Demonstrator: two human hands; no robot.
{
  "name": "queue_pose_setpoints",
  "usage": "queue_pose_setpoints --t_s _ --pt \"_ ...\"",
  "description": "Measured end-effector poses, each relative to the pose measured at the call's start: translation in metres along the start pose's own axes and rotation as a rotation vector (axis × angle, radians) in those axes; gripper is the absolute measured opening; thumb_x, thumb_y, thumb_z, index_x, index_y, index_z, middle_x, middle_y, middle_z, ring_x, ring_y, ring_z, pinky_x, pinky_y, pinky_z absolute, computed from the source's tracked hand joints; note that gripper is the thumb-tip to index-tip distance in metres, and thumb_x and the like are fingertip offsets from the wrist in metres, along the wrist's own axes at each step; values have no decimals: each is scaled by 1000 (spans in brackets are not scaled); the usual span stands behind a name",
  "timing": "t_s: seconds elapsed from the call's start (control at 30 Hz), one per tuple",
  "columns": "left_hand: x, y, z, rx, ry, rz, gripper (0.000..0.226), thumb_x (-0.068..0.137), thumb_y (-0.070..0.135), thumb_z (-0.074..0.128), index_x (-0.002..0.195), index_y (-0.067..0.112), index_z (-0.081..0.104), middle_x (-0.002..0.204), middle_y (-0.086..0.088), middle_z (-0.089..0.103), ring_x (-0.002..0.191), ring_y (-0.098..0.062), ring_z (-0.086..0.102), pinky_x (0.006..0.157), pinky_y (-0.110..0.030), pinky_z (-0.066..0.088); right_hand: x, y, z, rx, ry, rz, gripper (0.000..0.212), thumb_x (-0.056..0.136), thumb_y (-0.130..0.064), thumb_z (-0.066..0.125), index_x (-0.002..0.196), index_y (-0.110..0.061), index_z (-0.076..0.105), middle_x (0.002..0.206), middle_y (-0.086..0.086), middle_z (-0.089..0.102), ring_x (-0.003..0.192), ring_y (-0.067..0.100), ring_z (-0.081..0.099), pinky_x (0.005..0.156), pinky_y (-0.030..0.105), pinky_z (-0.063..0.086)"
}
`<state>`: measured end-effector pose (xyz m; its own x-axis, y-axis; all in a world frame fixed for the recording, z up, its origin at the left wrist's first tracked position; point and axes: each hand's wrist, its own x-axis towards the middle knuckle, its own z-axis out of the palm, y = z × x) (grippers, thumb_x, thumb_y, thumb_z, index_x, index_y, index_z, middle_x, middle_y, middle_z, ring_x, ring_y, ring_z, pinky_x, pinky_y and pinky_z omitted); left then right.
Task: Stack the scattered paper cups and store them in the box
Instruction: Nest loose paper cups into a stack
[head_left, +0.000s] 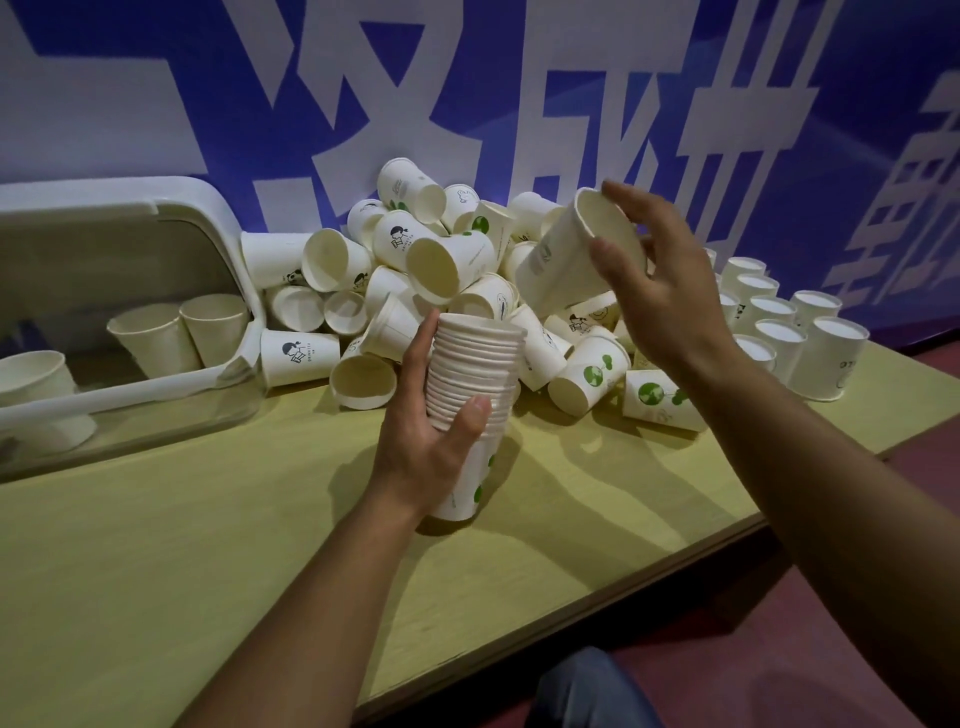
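Gripping a tall stack of nested paper cups (475, 395), the left hand (426, 447) wraps its fingers (415, 353) round the far side while the thumb presses the near side, and holds the stack upright, mouth up, just above the tabletop (208, 519) in front of the heap. The right hand (660, 291) holds a single cup (563, 260) above and to the right of the stack, its fingers and thumb curled round the cup's rim end; that cup is tilted, its base pointing down toward the stack's open top and not yet inside it. Behind both hands a loose pile of scattered cups (431, 270) lies against the blue wall banner (519, 78), most on their sides, some printed with green trees, others with a small black figure. To the right of the pile, a group of cups (779, 332) stands upside down in close rows near the tabletop's far right edge. At the left sits the box (156, 384), a clear container with a white rim; its white lid (130, 208) leans up behind it. Through the clear wall two cups (176, 332) show, standing inside close together, and another cup (41, 395) appears at the left end. The pale wooden tabletop ends at the right above a reddish floor (779, 649), and a blue-clad knee (592, 691) shows at the bottom.
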<state>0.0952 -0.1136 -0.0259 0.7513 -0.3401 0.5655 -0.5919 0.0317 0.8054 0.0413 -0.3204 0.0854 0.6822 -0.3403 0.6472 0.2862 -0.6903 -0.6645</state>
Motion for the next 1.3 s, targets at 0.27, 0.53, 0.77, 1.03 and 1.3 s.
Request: queue_pose_setpoints --t_s 0.27,0.53,0.77,1.03,1.3 --pt "-4 1 2 49 -42 50 83 79 57 61 150 57 18 146 12 51 122 -11 59 96 -44 54 -16 -19 21 45 -364 24 53 92 -53 42 139 -30 50 138 -6 51 115 5 53 88 22 47" --pt "-5 3 -1 94 16 101 82 80 56 59 148 63 13 149 2 48 124 -13 58 95 -42 55 -34 -16 44 25 -538 46 50 98 -51 41 140 -25 51 138 -2 51 112 4 51 83 6 36" --pt "-4 3 -1 116 2 90 84 78 62 63 144 68 11 151 6 45 125 -10 56 95 -38 55 -31 -15 44 48 -580 17 58 95 -55 33 141 -24 51 135 -3 52 121 9 49 97 22 39" --pt "-5 6 -4 84 77 57 76 76 58 63 140 64 24 131 26 53 109 4 61 81 -12 51 -42 38 26 -253 -249 -13 28 93 -34 62 122 -29 63 111 -12 59 93 6 56 82 32 53" --pt "-7 8 1 96 43 80 78 77 57 64 141 66 20 139 6 53 113 -10 63 89 -41 58 -55 63 -29 -946 -505 1 52 89 -50 61 137 -35 48 144 -4 46 130 23 37 103 44 33"
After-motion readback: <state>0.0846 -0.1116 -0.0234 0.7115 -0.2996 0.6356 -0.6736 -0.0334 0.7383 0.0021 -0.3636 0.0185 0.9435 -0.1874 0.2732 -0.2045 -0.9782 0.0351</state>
